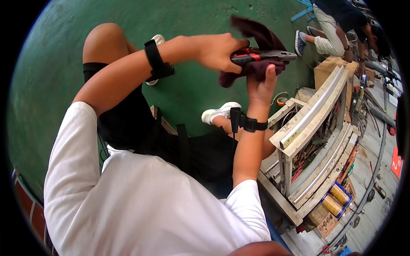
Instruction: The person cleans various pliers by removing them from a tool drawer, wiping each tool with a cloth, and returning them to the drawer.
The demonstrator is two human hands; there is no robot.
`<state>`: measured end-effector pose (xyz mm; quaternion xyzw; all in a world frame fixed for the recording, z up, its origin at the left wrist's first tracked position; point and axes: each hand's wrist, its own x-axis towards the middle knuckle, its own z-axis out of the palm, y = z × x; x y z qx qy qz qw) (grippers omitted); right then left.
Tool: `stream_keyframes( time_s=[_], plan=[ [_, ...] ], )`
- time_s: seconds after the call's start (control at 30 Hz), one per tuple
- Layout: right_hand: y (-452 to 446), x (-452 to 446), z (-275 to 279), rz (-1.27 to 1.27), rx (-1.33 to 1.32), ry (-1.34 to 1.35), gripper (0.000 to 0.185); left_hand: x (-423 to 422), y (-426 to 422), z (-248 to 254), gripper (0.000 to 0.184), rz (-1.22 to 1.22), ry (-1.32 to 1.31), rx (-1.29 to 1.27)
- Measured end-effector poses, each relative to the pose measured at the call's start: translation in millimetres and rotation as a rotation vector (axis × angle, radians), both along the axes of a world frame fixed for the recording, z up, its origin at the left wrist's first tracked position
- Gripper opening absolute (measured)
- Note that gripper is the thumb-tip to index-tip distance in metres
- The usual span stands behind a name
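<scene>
My left hand (220, 51) is closed around the red and black handles of a pair of pliers (273, 55), whose metal jaws point right. A dark maroon cloth (260, 34) lies around and under the pliers, one end raised above them and another hanging below the handles. Beneath the jaws, my right hand (261, 87) faces palm up with its thumb raised and holds the cloth; its other fingers are mostly hidden by the fabric. Black straps circle both my wrists.
A dusty cream metal frame (314, 121) holding tools and cables stands at the right. Two yellow and blue cans (333, 205) lie beside it on a grey surface (376, 149). A cardboard box (329, 70) and another person (341, 17) bending down are at the upper right.
</scene>
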<state>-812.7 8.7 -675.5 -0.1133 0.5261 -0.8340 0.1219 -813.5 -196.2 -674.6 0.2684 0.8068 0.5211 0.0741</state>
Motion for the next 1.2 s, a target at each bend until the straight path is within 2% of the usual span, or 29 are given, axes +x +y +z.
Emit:
stream_keyframes(
  time_s=[0.03,0.07,0.1,0.17,0.23,0.27,0.3,0.43,0.5,0.53,0.57,0.6,0.67,0.7,0.77,0.8,0.83,0.9,0.93,1.0,1.13,1.2],
  plan=[
    [-1.1,-0.9,2.2,0.0,0.0,-0.002,0.076,-1.2,0.4,-6.9,0.048,0.021,0.131,0.131],
    [-2.4,-2.5,7.3,-0.042,0.11,0.032,0.073,-4.5,-8.0,7.3,0.046,0.005,0.118,-0.039],
    [-2.6,-3.7,10.1,-0.084,0.221,0.066,0.07,-7.2,-12.2,18.2,0.046,0.003,0.117,-0.039],
    [-0.3,-5.0,6.6,-0.128,0.193,0.088,0.067,-13.4,-18.4,36.2,0.049,0.152,0.203,-0.48],
    [3.2,-4.9,7.4,-0.317,0.008,-0.144,0.066,-17.0,-30.1,52.4,0.047,0.161,0.28,-0.499],
    [3.9,-4.3,13.2,-0.275,-0.161,-0.245,0.064,-17.5,-38.3,63.9,0.044,0.162,0.255,-0.551],
    [12.1,-9.6,8.2,-0.267,-0.161,-0.245,0.064,-17.0,-43.5,69.4,0.042,0.162,0.228,-0.601],
    [23.4,-13.8,-12.2,-0.22,-0.175,-0.223,0.06,-24.0,-40.2,25.8,0.046,0.277,0.429,-0.653],
    [-5.8,-0.6,1.7,-0.175,0.22,-0.08,0.056,-20.8,-38.4,11.8,0.045,0.221,0.474,-0.652],
    [-15.1,-1.1,-7.3,-0.244,0.36,0.055,0.057,-19.3,-36.5,9.5,0.045,0.215,0.472,-0.654],
    [-14.5,-3.6,-14.1,-0.249,0.358,0.049,0.057,-17.8,-34.5,7.0,0.043,0.189,0.488,-0.689],
    [-11.1,-4.1,-21.0,-0.213,0.595,0.148,0.061,-15.7,-32.4,4.5,0.041,0.16,0.502,-0.722],
    [-5.5,-8.1,-23.8,-0.117,0.909,0.201,0.06,-17.6,-35.3,9.8,0.039,0.086,0.478,-0.759],
    [0.4,-9.0,-21.9,-0.123,0.909,0.199,0.06,-20.7,-38.4,14.4,0.038,0.02,0.458,-0.796],
    [-1.8,-6.4,3.6,0.16,1.069,0.01,0.05,-26.4,-47.9,20.1,0.033,-0.062,0.543,-0.72],
    [-3.6,-2.7,4.7,0.145,1.088,0.088,0.041,-29.4,-51.6,22.7,0.032,-0.139,0.621,-0.645],
    [-1.5,-1.3,3.1,0.142,1.084,0.082,0.041,-31.1,-52.2,27.4,0.032,-0.146,0.619,-0.647],
    [1.4,0.9,-2.0,0.217,0.697,-0.156,0.034,-30.3,-55.0,35.2,0.025,-0.032,0.899,-0.635],
    [3.0,0.4,-2.1,0.218,0.684,-0.157,0.034,-28.9,-56.7,36.7,0.025,-0.039,0.898,-0.647],
    [6.5,-0.5,0.7,0.238,0.458,-0.28,0.032,-28.5,-59.7,42.1,0.026,0.027,0.955,-0.618],
    [2.6,10.2,2.3,0.217,0.327,-0.275,0.036,-22.9,-59.8,39.9,0.031,0.09,0.928,-0.606],
    [-2.9,17.7,-2.2,0.267,0.317,-0.237,0.037,-23.2,-54.0,33.2,0.031,0.011,0.896,-0.632]
  ],
)
